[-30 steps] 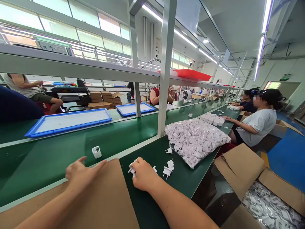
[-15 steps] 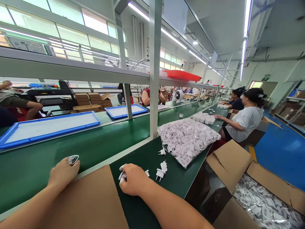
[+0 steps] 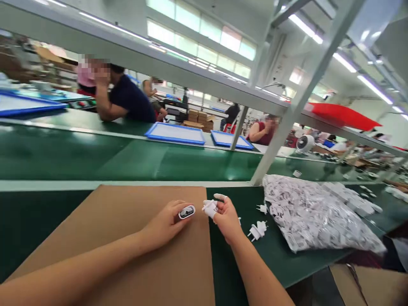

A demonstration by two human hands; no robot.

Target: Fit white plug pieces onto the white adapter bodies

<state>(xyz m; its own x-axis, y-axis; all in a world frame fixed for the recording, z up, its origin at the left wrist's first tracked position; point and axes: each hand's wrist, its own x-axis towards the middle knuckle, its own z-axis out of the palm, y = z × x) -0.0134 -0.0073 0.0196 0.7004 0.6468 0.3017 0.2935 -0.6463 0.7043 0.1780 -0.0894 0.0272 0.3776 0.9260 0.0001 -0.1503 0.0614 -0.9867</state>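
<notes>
Over the brown cardboard sheet (image 3: 143,255), my left hand (image 3: 165,225) is closed around a white charger housing (image 3: 186,211), its open end showing a dark inside. Just to the right, my right hand (image 3: 228,221) pinches a white plug piece (image 3: 205,207) with pins. White covers sit on some of its fingertips. A small gap separates the two parts. More white plug pieces (image 3: 257,230) lie on the green bench to the right of that hand, and one plug piece (image 3: 262,208) rests beside the plastic bag.
A clear bag (image 3: 306,216) full of white parts lies on the right, with white housings (image 3: 350,197) behind it. A grey post (image 3: 283,136) rises from the bench's back edge. Beyond the green belt (image 3: 127,157) are blue-rimmed trays (image 3: 178,133) and several seated people.
The view has swung left. My left hand has come from above the belt to over the cardboard with the housing. My right hand has lifted a plug piece, and the hands are closer together.
</notes>
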